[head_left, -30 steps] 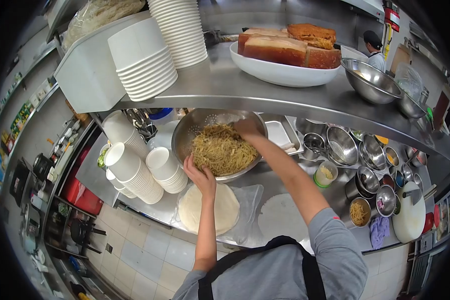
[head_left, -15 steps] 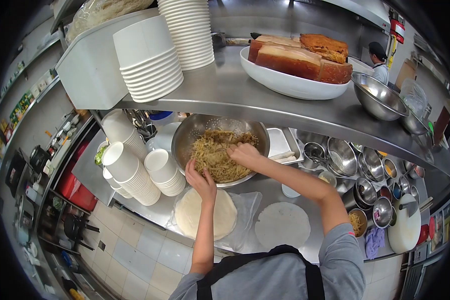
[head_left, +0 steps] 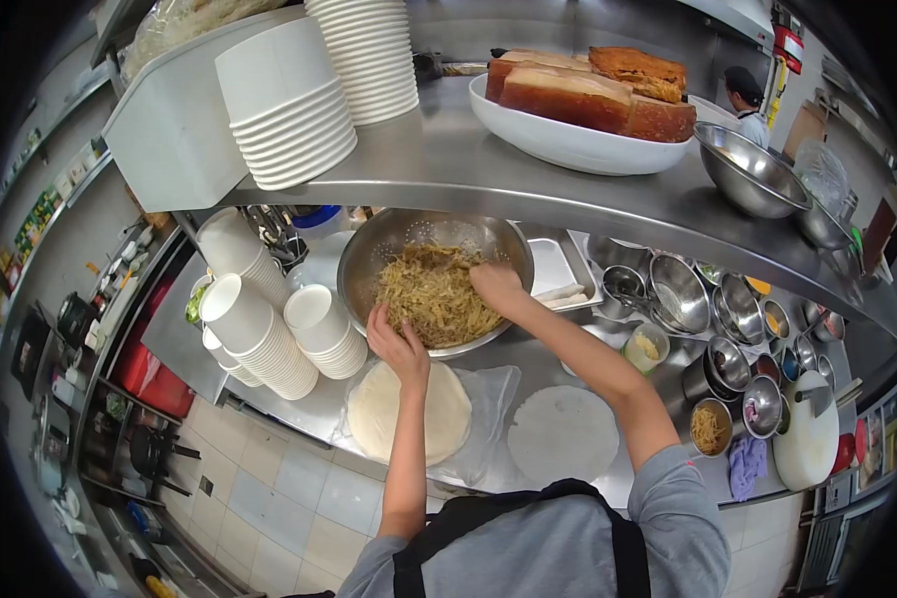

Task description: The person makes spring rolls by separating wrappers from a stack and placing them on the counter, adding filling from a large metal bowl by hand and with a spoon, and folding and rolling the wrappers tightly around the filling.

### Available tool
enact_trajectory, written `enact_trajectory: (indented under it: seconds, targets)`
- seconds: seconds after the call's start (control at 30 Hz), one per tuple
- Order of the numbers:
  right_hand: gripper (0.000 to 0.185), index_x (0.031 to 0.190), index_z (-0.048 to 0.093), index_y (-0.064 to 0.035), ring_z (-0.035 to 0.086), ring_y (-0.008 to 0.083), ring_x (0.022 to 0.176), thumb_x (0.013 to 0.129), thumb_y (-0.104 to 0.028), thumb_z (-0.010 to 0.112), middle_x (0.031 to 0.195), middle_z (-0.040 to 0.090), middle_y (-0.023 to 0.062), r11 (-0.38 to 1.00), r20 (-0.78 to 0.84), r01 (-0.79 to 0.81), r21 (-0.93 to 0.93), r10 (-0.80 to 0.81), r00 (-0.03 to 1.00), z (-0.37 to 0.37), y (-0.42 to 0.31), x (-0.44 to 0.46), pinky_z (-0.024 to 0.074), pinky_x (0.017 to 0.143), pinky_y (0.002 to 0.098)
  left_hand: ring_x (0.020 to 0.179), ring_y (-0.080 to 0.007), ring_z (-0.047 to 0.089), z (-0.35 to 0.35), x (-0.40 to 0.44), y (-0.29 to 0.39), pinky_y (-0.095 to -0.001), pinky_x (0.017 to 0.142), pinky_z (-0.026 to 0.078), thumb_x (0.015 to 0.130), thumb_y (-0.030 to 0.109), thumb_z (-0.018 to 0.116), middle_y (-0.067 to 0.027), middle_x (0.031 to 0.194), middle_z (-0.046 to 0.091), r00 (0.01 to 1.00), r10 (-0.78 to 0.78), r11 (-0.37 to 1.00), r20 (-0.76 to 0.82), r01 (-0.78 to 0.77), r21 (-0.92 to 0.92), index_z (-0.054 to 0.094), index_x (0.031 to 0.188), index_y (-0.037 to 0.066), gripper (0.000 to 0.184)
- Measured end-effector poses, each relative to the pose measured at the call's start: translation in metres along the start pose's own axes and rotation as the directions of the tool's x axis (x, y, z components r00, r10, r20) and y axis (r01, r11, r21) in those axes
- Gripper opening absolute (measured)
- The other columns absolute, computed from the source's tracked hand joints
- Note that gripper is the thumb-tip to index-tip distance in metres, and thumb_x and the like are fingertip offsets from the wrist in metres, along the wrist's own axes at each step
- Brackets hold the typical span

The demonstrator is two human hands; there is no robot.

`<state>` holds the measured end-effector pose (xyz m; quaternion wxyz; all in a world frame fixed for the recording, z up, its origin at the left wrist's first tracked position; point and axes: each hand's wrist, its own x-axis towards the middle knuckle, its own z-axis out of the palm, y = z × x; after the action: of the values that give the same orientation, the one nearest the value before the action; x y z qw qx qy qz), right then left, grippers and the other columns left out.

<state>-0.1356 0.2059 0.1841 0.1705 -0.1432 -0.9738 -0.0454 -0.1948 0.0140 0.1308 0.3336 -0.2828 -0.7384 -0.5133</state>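
Observation:
A large metal colander (head_left: 364,244) holds a heap of yellowish-brown shredded food (head_left: 434,299). My left hand (head_left: 399,347) is on the colander's near left rim, fingers and thumb laid over the edge. Inside, at the right of the heap, my right hand (head_left: 495,284) is closed with its fingertips down by the shreds; what it grips is hidden. Just below the colander, a stack of pale round wrappers (head_left: 394,414) lies on clear plastic. Farther right on the steel counter is a greyish-white disc (head_left: 563,434).
Stacked white paper tubs (head_left: 264,339) stand left of the colander. A metal tray (head_left: 573,264) and several metal bowls (head_left: 680,289) fill the right. Overhead, a steel shelf (head_left: 419,179) carries more tubs and a white dish (head_left: 578,140) of browned meat slabs. Another person (head_left: 747,100) is far back right.
My right hand has moved slightly right and toward the heap's right side; a bit of metal seen by its fingers earlier is now hidden. The left hand stays at the rim. The view has shifted slightly.

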Motion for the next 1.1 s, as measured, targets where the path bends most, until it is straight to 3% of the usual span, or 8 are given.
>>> enact_trajectory:
  seconds: [0.2, 0.3, 0.43, 0.57, 0.67, 0.87, 0.97, 1.1]
  targets:
    - [0.013, 0.075, 0.067, -0.0012, 0.068, 0.0322, 0.067, 0.077, -0.007, 0.055, 0.073, 0.066, 0.0171, 0.991, -0.101, 0.113, 0.067, -0.106, 0.989, -0.05, -0.013, -0.028, 0.0544, 0.058, 0.0419, 0.12, -0.0362, 0.04, 0.0, -0.001, 0.0, -0.0454, 0.101, 0.027, 0.088, 0.008, 0.051, -0.0196, 0.126, 0.046, 1.0, 0.005, 1.0, 0.005, -0.005, -0.011, 0.046, 0.125, 0.0, 0.038]
    - [0.012, 0.078, 0.065, -0.0023, 0.068, 0.033, 0.069, 0.078, -0.007, 0.054, 0.074, 0.066, 0.0169, 0.995, -0.06, 0.039, 0.094, -0.033, 0.998, -0.041, 0.001, -0.02, 0.0543, 0.058, 0.0423, 0.12, -0.0363, 0.04, -0.001, -0.001, -0.003, -0.0454, 0.101, 0.027, 0.088, 0.008, 0.051, -0.0197, 0.125, 0.046, 1.0, 0.006, 1.0, 0.009, -0.006, -0.02, 0.046, 0.125, 0.0, 0.038]
    - [0.012, 0.084, 0.064, -0.0041, 0.068, 0.0327, 0.071, 0.078, -0.006, 0.054, 0.08, 0.067, 0.0171, 0.985, -0.216, 0.091, 0.147, -0.058, 0.975, -0.031, -0.014, -0.006, 0.0544, 0.059, 0.0414, 0.118, -0.0361, 0.042, 0.001, 0.001, -0.002, -0.045, 0.1, 0.029, 0.087, 0.006, 0.052, -0.0193, 0.122, 0.048, 1.0, 0.026, 1.0, 0.002, -0.026, 0.005, 0.046, 0.124, 0.0, 0.038]
    - [0.013, 0.086, 0.064, -0.0028, 0.068, 0.0313, 0.074, 0.076, -0.006, 0.056, 0.08, 0.067, 0.0156, 0.941, -0.124, 0.337, 0.026, -0.332, 0.935, -0.003, -0.025, -0.019, 0.0542, 0.06, 0.0412, 0.117, -0.036, 0.042, -0.001, 0.0, -0.003, -0.045, 0.099, 0.031, 0.086, 0.004, 0.053, -0.0189, 0.121, 0.048, 0.999, 0.047, 0.999, 0.006, -0.047, 0.019, 0.047, 0.123, 0.0, 0.037]
    - [0.014, 0.088, 0.065, -0.003, 0.068, 0.031, 0.073, 0.077, -0.006, 0.056, 0.08, 0.067, 0.015, 0.933, -0.075, 0.331, 0.141, -0.323, 0.943, -0.046, -0.006, -0.035, 0.054, 0.058, 0.041, 0.117, -0.0358, 0.042, -0.003, -0.001, -0.002, -0.0449, 0.098, 0.031, 0.086, 0.004, 0.054, -0.0186, 0.123, 0.047, 0.998, 0.06, 0.997, 0.034, -0.062, 0.056, 0.049, 0.122, 0.002, 0.037]
    - [0.012, 0.081, 0.068, -0.0069, 0.068, 0.0312, 0.073, 0.077, -0.007, 0.056, 0.078, 0.067, 0.0137, 1.0, -0.117, -0.012, -0.006, 0.011, 0.993, -0.032, 0.021, -0.025, 0.0544, 0.059, 0.0422, 0.118, -0.0355, 0.042, -0.004, -0.001, 0.0, -0.0452, 0.099, 0.029, 0.085, 0.005, 0.056, -0.0189, 0.124, 0.046, 0.996, 0.058, 0.997, 0.065, -0.061, 0.043, 0.05, 0.123, 0.006, 0.039]
    - [0.011, 0.075, 0.067, -0.0028, 0.068, 0.0296, 0.072, 0.075, -0.008, 0.058, 0.075, 0.066, 0.015, 0.995, -0.032, 0.094, 0.025, -0.093, 0.995, -0.038, -0.004, -0.04, 0.0548, 0.059, 0.0416, 0.118, -0.0355, 0.042, -0.003, -0.002, -0.002, -0.0452, 0.099, 0.029, 0.085, 0.006, 0.057, -0.0187, 0.124, 0.046, 0.996, 0.061, 0.997, 0.063, -0.064, 0.036, 0.051, 0.123, 0.007, 0.038]
    - [0.011, 0.076, 0.068, -0.0054, 0.069, 0.0295, 0.07, 0.073, -0.007, 0.057, 0.074, 0.067, 0.0148, 0.978, -0.168, 0.21, -0.013, -0.209, 0.963, -0.033, -0.018, -0.057, 0.0546, 0.057, 0.0399, 0.118, -0.0354, 0.042, -0.004, -0.002, -0.004, -0.0451, 0.099, 0.029, 0.086, 0.007, 0.057, -0.0185, 0.123, 0.047, 0.995, 0.066, 0.997, 0.073, -0.07, 0.046, 0.051, 0.123, 0.006, 0.037]
